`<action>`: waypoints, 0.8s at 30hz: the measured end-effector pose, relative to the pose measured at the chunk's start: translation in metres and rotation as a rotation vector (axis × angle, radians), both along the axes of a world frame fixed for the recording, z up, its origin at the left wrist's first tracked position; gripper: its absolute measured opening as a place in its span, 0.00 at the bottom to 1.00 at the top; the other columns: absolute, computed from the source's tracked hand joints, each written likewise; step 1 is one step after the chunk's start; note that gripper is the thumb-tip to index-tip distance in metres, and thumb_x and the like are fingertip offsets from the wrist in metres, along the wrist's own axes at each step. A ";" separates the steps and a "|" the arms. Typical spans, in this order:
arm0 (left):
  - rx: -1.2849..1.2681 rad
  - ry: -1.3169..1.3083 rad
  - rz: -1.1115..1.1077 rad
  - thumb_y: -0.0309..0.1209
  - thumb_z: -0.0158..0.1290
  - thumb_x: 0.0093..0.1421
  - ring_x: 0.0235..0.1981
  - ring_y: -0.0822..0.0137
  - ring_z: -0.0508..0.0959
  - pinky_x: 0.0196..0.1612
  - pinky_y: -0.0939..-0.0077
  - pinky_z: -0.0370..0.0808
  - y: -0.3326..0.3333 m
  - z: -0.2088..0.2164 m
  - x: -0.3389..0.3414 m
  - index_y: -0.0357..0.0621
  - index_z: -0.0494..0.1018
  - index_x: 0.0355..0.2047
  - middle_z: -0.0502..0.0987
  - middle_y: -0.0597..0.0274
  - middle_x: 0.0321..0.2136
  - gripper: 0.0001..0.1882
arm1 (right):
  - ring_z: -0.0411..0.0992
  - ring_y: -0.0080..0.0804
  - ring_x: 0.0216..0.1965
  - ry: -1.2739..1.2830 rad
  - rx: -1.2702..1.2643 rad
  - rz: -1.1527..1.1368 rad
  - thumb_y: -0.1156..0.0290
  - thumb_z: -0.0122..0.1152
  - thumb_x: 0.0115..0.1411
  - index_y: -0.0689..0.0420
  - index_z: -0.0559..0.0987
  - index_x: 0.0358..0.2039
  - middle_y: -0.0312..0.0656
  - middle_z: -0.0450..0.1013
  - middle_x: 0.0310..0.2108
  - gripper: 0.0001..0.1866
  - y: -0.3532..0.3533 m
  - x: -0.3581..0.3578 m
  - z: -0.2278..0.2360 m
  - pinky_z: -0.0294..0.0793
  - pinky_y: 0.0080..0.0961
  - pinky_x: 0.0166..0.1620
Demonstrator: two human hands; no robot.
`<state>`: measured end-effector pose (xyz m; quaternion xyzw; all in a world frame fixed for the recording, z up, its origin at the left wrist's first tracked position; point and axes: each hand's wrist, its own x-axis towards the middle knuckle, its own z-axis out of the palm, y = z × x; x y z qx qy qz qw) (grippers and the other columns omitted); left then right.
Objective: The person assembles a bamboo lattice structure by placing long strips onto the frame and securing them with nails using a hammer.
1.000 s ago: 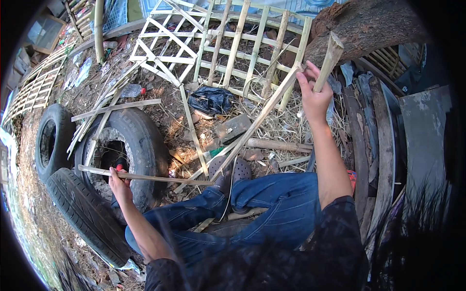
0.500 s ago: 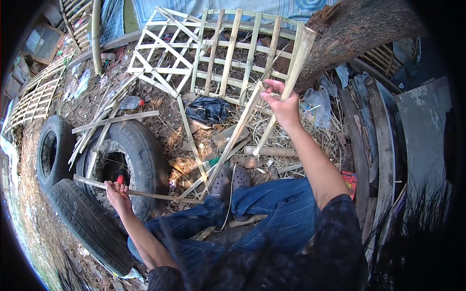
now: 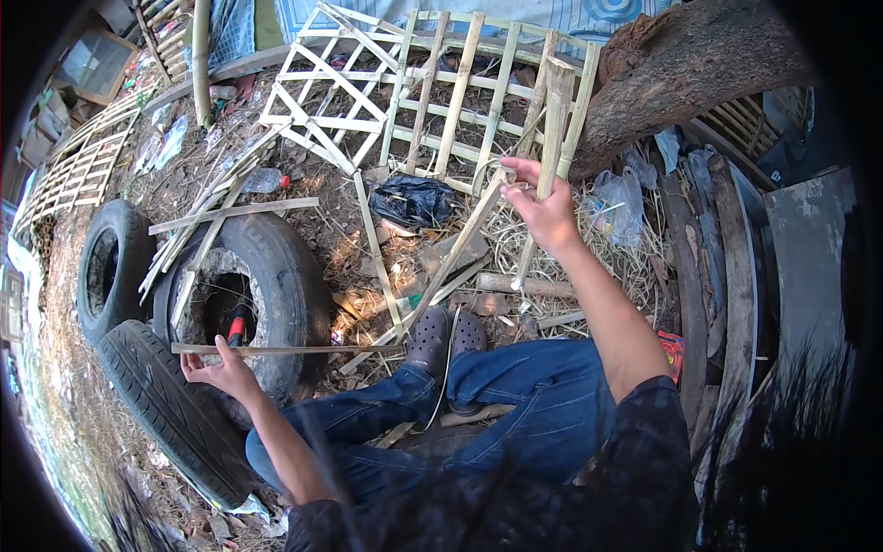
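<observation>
I have the left hand (image 3: 219,370) pinching a thin brown bamboo strip (image 3: 294,350) at eight o'clock, the right hand (image 3: 549,217) pinching a long tan bamboo slat (image 3: 453,256) and thick bamboo stick (image 3: 556,103) at two, apparently unjoined to twelve o'clock's assembled pale bamboo lattice (image 3: 460,97).

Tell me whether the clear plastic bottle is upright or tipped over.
Tipped over: the bottle lies on its side, its length running sideways and its red cap toward the right.

The right arm (image 3: 614,299) reaches forward, fingers (image 3: 522,166) curled.
</observation>
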<state>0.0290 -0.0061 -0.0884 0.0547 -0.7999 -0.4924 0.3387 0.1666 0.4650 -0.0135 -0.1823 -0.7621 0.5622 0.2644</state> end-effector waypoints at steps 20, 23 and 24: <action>-0.272 -0.858 -1.251 0.45 0.58 0.58 0.28 0.52 0.79 0.37 0.61 0.74 0.272 -0.130 0.068 0.39 0.72 0.47 0.77 0.44 0.25 0.24 | 0.54 0.11 0.17 -0.050 0.329 -0.174 0.76 0.62 0.52 0.53 0.76 0.49 0.31 0.72 0.26 0.21 0.001 0.012 0.007 0.56 0.15 0.20; -0.379 -0.567 -1.220 0.50 0.59 0.56 0.20 0.52 0.77 0.28 0.62 0.72 0.266 -0.129 0.061 0.37 0.77 0.34 0.74 0.46 0.17 0.24 | 0.54 0.11 0.18 -0.001 0.314 -0.187 0.76 0.63 0.52 0.55 0.76 0.48 0.31 0.72 0.27 0.20 0.018 0.013 0.004 0.57 0.15 0.21; -0.352 -0.462 -1.228 0.52 0.59 0.55 0.20 0.51 0.76 0.28 0.61 0.72 0.267 -0.116 0.061 0.37 0.77 0.33 0.74 0.46 0.17 0.25 | 0.55 0.11 0.18 -0.017 0.285 -0.206 0.76 0.63 0.52 0.54 0.76 0.48 0.31 0.72 0.27 0.20 0.023 0.016 0.007 0.57 0.14 0.21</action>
